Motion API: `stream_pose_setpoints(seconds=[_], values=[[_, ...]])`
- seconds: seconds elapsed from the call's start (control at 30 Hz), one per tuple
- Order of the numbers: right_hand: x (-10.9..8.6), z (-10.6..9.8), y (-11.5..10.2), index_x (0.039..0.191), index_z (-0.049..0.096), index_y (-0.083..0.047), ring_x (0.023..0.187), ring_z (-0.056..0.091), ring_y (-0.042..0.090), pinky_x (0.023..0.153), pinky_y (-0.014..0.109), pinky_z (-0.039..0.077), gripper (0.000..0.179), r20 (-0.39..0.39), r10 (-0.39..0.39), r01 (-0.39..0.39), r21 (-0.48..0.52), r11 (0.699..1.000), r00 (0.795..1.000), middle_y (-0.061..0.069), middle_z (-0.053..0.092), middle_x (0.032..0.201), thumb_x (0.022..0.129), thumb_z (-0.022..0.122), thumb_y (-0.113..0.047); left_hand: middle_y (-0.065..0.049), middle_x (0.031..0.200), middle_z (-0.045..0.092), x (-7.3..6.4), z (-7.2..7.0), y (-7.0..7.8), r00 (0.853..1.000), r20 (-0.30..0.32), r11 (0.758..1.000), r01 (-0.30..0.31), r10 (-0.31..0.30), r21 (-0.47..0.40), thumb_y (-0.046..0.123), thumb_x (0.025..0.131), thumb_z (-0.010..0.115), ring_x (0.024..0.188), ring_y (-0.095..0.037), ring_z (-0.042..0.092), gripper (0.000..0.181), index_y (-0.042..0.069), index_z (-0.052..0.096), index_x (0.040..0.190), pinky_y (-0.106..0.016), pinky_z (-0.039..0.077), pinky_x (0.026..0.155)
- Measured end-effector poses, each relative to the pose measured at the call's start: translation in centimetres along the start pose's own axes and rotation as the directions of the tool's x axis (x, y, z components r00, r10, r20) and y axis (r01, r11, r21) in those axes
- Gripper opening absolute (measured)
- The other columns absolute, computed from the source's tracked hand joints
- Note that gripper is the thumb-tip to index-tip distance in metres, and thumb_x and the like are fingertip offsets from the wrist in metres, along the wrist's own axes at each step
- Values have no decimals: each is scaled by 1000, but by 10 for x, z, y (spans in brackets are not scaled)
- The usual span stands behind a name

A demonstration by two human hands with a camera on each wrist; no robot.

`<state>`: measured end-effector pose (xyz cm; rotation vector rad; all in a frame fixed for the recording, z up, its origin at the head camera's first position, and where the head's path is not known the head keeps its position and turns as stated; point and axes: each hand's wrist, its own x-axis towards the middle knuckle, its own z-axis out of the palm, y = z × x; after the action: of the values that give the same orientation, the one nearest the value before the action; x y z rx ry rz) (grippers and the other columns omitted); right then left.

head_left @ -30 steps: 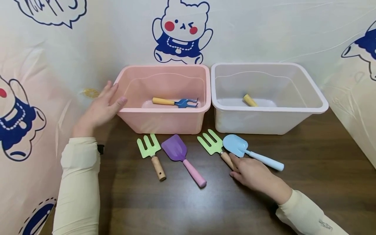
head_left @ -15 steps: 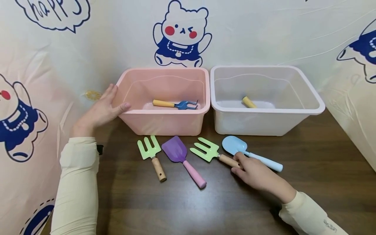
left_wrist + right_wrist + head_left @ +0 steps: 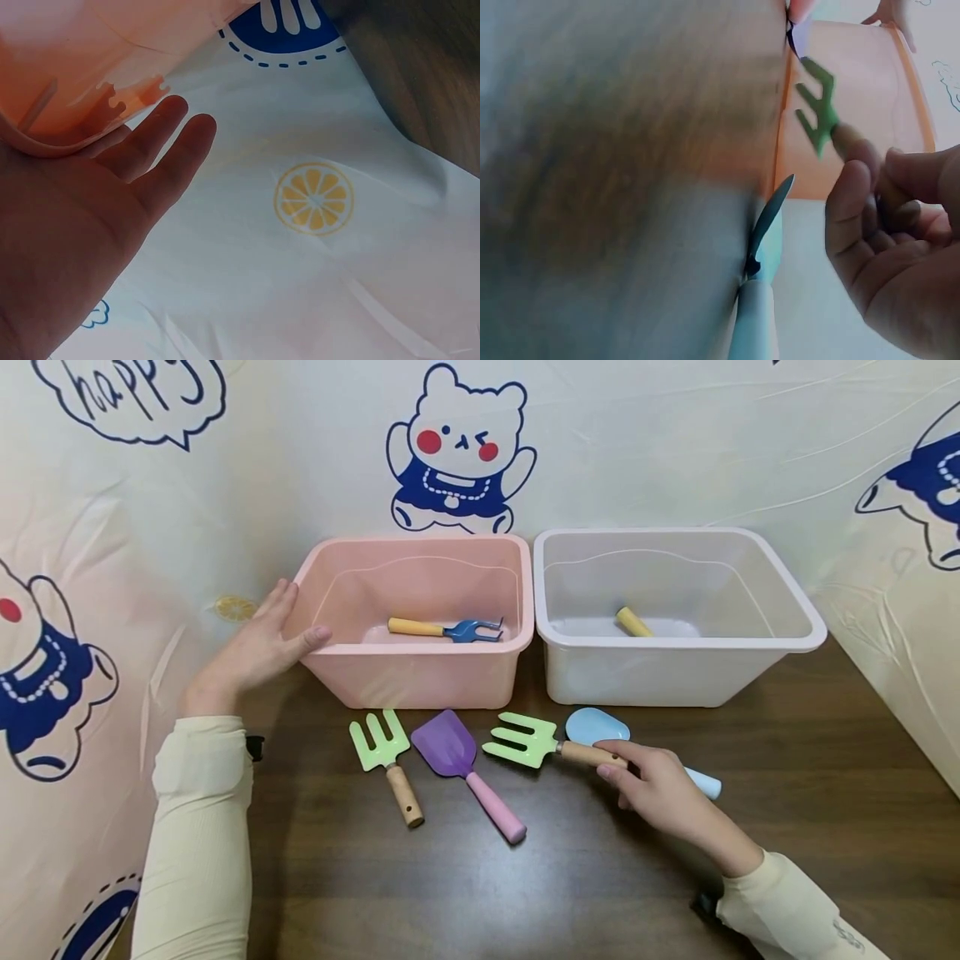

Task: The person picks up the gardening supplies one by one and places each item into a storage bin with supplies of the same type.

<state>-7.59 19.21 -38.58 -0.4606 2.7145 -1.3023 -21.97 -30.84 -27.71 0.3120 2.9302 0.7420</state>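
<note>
My right hand (image 3: 660,789) grips the wooden handle of a green hand fork (image 3: 525,742), and the right wrist view shows the fork (image 3: 821,112) held off the table. Partly covered by this hand, a light-blue trowel (image 3: 596,727) lies on the tabletop. At the left end of the pink bin (image 3: 420,681), my left hand (image 3: 251,647) touches the rim with thumb and fingers spread. Straight fingers of the left hand (image 3: 97,195) show outside the bin wall in the left wrist view. A second green hand fork (image 3: 384,747) and a purple shovel with a pink handle (image 3: 450,747) lie between the hands.
A blue hand fork with a yellow handle (image 3: 468,631) lies inside the pink bin. The white bin (image 3: 637,677) beside it holds a tool whose yellow handle (image 3: 633,622) shows. Behind both bins hangs a printed cloth (image 3: 637,443). Everything stands on a dark wooden table (image 3: 450,902).
The right hand has taken hold of the green fork's handle, turned its tines leftward and lifted it, now covering part of the blue trowel. The left hand has settled against the pink bin's rim.
</note>
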Motion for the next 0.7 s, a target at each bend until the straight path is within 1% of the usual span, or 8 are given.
stream_pose_setpoints(seconds=[0.1,0.17,0.37,0.53,0.7], values=[[-2,-1,0,125,66,-5,53,59,11,52,28,47,27,-22,-16,17,43,999,1000,-7,56,59,100,66,-15,-5,167,-15,0,0,-1,1000,-2,1000,-1,1,-1,60,100,50,152,-32,-11,96,11,-5,162,-63,4,117],[-2,-2,1,124,67,-5,52,59,12,50,29,47,26,-39,-39,42,76,996,998,-6,56,60,100,66,-13,-4,167,-15,0,1,-1,1000,-2,1000,0,0,-2,60,100,50,152,-31,-11,96,11,-5,162,-63,4,117],[-3,-11,-3,118,69,-6,49,57,17,47,30,48,19,-86,-144,157,185,970,986,-1,56,66,100,63,-5,-3,167,-16,0,1,0,1000,5,1000,15,-15,1,62,99,49,152,-32,-11,97,13,-6,162,-66,5,115],[-2,-21,-9,119,67,-6,51,56,16,47,28,45,22,-111,-223,242,197,950,968,-1,56,65,99,60,2,-2,167,-17,0,1,0,1000,10,1000,29,-29,5,63,99,49,152,-35,-10,97,14,-7,162,-68,5,114],[0,-29,-17,121,67,-5,51,55,16,47,27,46,25,-121,-258,278,198,940,959,-1,56,65,99,60,4,-2,167,-16,-1,1,0,1000,2,1000,26,-26,4,62,99,49,152,-36,-9,97,14,-6,162,-67,6,114]])
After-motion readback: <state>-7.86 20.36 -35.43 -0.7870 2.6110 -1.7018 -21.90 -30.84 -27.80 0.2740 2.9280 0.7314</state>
